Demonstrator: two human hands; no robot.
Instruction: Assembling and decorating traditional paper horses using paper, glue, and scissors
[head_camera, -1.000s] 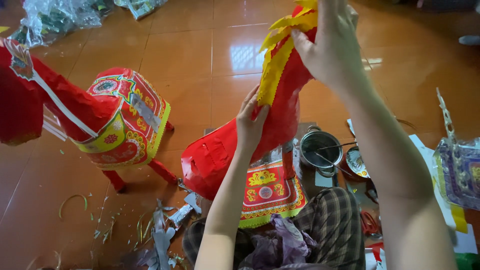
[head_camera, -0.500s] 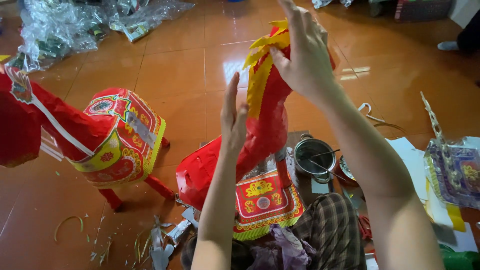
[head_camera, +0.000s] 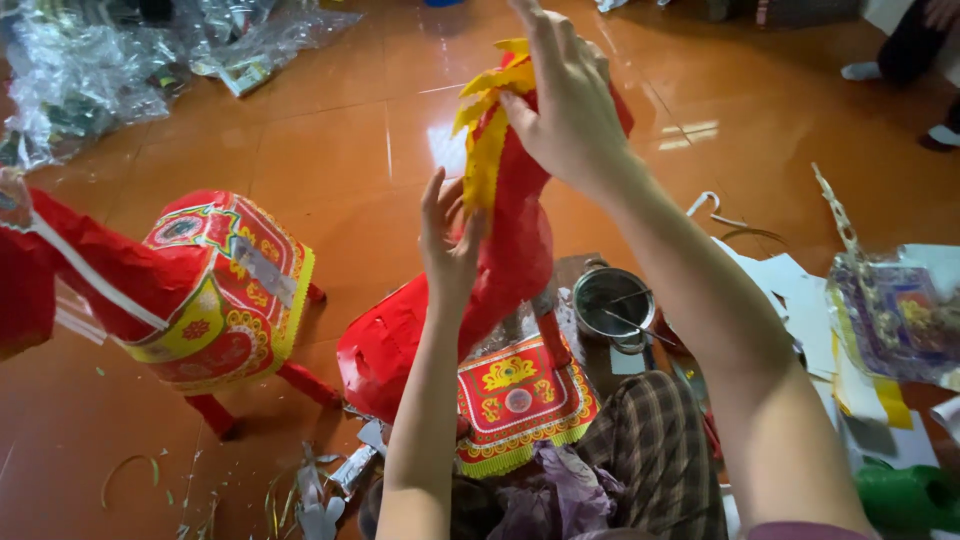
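the biggest risk here, to my eye, sits with the red paper horse (head_camera: 470, 310) standing on the orange tiled floor (head_camera: 330, 150) right in front of the seated person's knees; it is thin paper over a frame, and the right hand (head_camera: 575, 110) is pinched closed on the top of its neck where the yellow fringe mane (head_camera: 487, 130) runs down, so a hard tug could tear the fringe loose or crumple the neck; the left hand (head_camera: 450, 245) lies open and flat against the side of the neck, fingers spread, holding nothing, and if that bracing palm slipped the figure might tip toward the small metal pot (head_camera: 612, 303) just beside it, which has a stick or brush resting in it, and whatever is in the pot could mark the paper; the patterned red saddle cloth (head_camera: 520, 400) hangs loose off the back and could snag; counted from largest down: two paper horses, this one and a finished one (head_camera: 215, 290) well apart at the left, partly cut off by the edge; one heap of clear plastic wrap (head_camera: 100, 70) at the far left; one packet of coloured printed sheets (head_camera: 895, 315) at the right; one pot; scraps on the floor too many and small to count.
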